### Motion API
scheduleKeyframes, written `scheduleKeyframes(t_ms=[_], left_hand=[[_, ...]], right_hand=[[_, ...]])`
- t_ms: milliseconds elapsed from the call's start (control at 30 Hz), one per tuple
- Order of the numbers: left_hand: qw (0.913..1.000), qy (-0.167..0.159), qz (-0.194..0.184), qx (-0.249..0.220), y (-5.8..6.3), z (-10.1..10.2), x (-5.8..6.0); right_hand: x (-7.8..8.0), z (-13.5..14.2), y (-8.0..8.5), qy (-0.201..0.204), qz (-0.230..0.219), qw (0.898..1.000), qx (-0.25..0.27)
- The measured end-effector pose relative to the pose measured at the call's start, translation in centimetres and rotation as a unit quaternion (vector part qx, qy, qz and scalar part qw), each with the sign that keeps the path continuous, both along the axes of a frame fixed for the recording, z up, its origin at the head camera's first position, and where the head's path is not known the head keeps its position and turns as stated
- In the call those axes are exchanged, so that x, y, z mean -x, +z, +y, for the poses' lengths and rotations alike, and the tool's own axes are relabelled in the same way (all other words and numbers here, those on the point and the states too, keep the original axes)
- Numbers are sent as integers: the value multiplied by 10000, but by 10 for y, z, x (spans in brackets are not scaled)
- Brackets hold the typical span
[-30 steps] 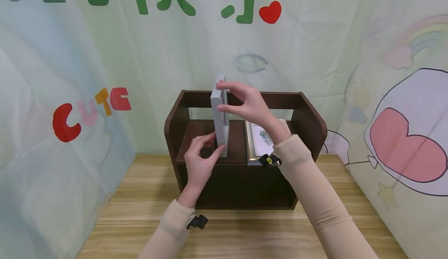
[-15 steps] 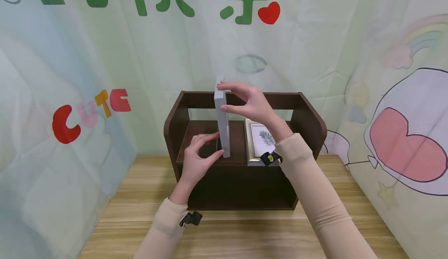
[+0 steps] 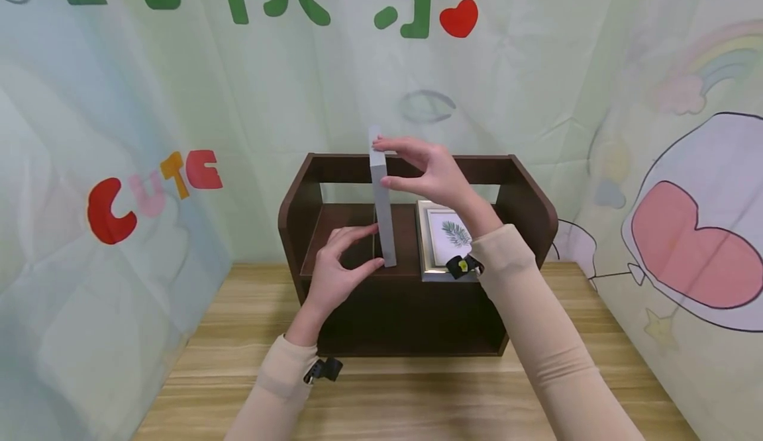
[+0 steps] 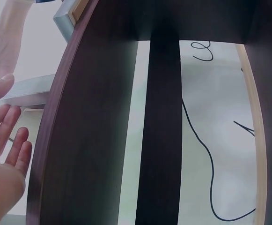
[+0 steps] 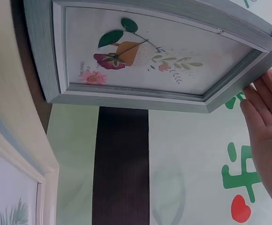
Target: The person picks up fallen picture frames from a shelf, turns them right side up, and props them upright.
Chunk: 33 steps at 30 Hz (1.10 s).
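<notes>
A grey picture frame (image 3: 383,209) with a pressed-flower print stands upright, nearly edge-on, on the top shelf (image 3: 408,236) of a dark brown shelf unit. My right hand (image 3: 432,171) grips its upper end, with fingertips over the top edge and the thumb on the near edge. In the right wrist view, the frame (image 5: 136,101) shows its rose print. My left hand (image 3: 334,269) is at the lower left of the frame; its extended index finger and thumb touch the side and the near bottom corner. A second frame (image 3: 424,242) with a fern print lies flat to the right.
The shelf unit has raised side walls (image 3: 530,209) and a back rail (image 3: 477,171). Below is a lower compartment (image 3: 417,322). The unit stands on a wood-grain table (image 3: 417,394), with a printed cloth backdrop (image 3: 268,110) behind and around it.
The upright frame has shifted slightly right and turned, so that its printed side is hidden in the head view. The right hand moved along with it; the left hand's grip has loosened.
</notes>
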<state>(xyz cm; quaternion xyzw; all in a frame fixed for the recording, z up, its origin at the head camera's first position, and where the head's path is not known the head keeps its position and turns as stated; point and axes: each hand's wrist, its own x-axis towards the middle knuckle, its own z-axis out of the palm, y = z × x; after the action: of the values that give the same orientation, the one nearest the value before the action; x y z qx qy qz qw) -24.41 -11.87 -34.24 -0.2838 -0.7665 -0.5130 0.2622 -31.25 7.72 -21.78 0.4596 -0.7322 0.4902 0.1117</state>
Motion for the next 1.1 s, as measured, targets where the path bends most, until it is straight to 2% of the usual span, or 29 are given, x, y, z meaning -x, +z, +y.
scheduleKeyframes(t_ms=[200, 333, 467, 567, 700, 900, 1100], left_hand=[[10000, 19, -35, 35, 1, 0, 0], [9997, 143, 122, -183, -1, -1, 1], [9969, 489, 218, -572, -13, -2, 14], [9934, 838, 40, -783, -24, -4, 23], [9896, 1159, -318, -791, -28, -3, 25], [9881, 1286, -618, -581, -27, 2, 24], [9878, 1329, -649, -488, -27, 7, 24]], right_hand=[[1, 2, -1, 28, -57, 9999, 119], [1, 0, -2, 101, -75, 9997, 204], [1, -2, -3, 111, -52, 9996, 246], [2, -2, -3, 111, -74, 9996, 262], [2, -1, -4, 98, -106, 9996, 239], [1, 0, -4, 101, -142, 9995, 264], [2, -1, -4, 99, -181, 9994, 280]])
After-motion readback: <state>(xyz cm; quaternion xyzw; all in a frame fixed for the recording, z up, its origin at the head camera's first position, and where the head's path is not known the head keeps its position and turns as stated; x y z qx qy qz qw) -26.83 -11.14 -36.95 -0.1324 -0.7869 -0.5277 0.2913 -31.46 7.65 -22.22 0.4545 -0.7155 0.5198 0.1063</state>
